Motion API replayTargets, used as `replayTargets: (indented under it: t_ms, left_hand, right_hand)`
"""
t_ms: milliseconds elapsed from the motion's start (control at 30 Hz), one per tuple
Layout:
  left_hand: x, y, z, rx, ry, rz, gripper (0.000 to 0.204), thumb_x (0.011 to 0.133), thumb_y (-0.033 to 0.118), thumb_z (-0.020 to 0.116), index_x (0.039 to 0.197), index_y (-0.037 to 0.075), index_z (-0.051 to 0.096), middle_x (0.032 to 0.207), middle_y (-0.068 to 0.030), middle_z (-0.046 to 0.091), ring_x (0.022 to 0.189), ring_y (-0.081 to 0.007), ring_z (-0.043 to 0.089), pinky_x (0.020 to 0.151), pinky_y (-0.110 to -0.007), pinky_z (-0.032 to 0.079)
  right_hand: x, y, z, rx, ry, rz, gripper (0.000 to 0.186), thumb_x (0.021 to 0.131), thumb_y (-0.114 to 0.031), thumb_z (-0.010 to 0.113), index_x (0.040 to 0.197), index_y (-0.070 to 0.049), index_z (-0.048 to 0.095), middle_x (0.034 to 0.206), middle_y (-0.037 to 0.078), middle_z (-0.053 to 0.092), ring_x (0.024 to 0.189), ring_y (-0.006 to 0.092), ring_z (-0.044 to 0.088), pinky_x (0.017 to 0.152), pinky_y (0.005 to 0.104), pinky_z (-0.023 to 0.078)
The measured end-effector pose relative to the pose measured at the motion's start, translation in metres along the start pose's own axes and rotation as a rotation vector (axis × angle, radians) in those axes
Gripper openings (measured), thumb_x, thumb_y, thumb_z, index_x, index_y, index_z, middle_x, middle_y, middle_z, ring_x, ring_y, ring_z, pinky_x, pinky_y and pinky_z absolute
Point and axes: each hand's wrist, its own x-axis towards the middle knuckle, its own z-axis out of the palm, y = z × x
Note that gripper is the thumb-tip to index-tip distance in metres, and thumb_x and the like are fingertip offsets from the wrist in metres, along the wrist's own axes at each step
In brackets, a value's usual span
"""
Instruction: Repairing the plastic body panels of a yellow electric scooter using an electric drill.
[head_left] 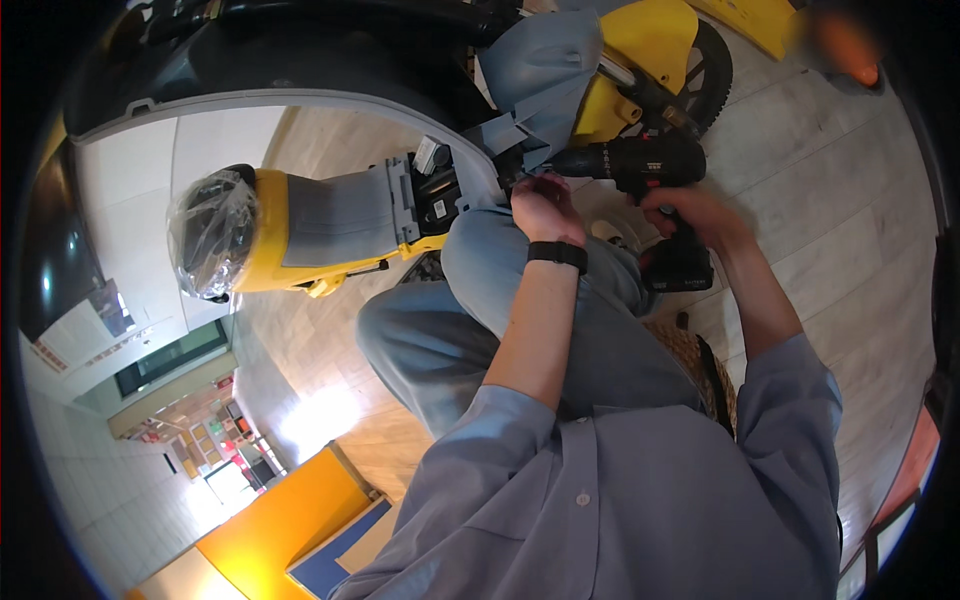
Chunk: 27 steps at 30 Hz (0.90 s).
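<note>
Close by, a person in a blue-grey shirt point(650, 500) has bent legs in pale blue jeans point(500, 280). The right hand point(700, 215) has its fingers curled all the way round the handle of a black drill point(655, 160). The left hand point(548, 210) is by the drill's tip with its fingers bent in, but I cannot tell how far apart they are or if they pinch something. The drill is past the knees, close to a grey part of the scooter. Its long body lies across the view, and its nose points left. Its handle goes down to a fat black battery point(680, 272).

Under it all is a floor point(830, 220) of pale wood planks. Past the knees is a yellow and grey scooter point(340, 222). It is long from left to right, with the seat on the left and a black wheel point(714, 75) at the upper right. Clear plastic point(212, 235) wraps its left end.

Farther off, a white wall point(225, 140) is behind it. At the lower left are an orange panel point(285, 515) and, way back, little coloured things point(215, 435) too small to name.
</note>
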Motion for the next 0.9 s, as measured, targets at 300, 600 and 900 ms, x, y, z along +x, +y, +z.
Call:
replayTargets:
  t_ms: [300, 600, 900]
  left_hand:
    - [-0.007, 0.002, 0.002, 0.075, -0.007, 0.033, 0.015, 0.087, 0.012, 0.036, 0.077, 0.005, 0.046, 0.069, -0.0065, 0.051, 0.066, -0.0178, 0.049, 0.065, -0.030, 0.041]
    - [-0.006, 0.004, 0.001, -0.084, -0.038, -0.040, 0.008, 0.085, 0.011, 0.042, 0.080, 0.008, 0.048, 0.076, -0.0064, 0.053, 0.070, -0.0183, 0.050, 0.069, -0.031, 0.042]
    - [-0.001, 0.007, -0.005, -0.110, -0.054, -0.123, 0.002, 0.084, 0.007, 0.046, 0.085, 0.006, 0.048, 0.079, -0.0057, 0.053, 0.073, -0.0170, 0.050, 0.071, -0.029, 0.043]
  right_hand:
    - [0.001, 0.004, -0.005, 0.042, 0.015, -0.008, 0.020, 0.081, -0.012, 0.057, 0.098, -0.002, 0.061, 0.060, -0.002, 0.048, 0.048, 0.0064, 0.042, 0.046, 0.0215, 0.033]
    - [-0.006, 0.010, -0.011, 0.086, 0.058, 0.089, 0.019, 0.080, -0.013, 0.059, 0.096, -0.005, 0.064, 0.062, -0.002, 0.050, 0.050, 0.0068, 0.042, 0.047, 0.0216, 0.033]
    - [0.000, 0.017, -0.003, 0.116, 0.057, 0.051, 0.021, 0.080, -0.013, 0.058, 0.098, -0.004, 0.062, 0.061, -0.002, 0.048, 0.048, 0.0067, 0.040, 0.046, 0.0219, 0.032]
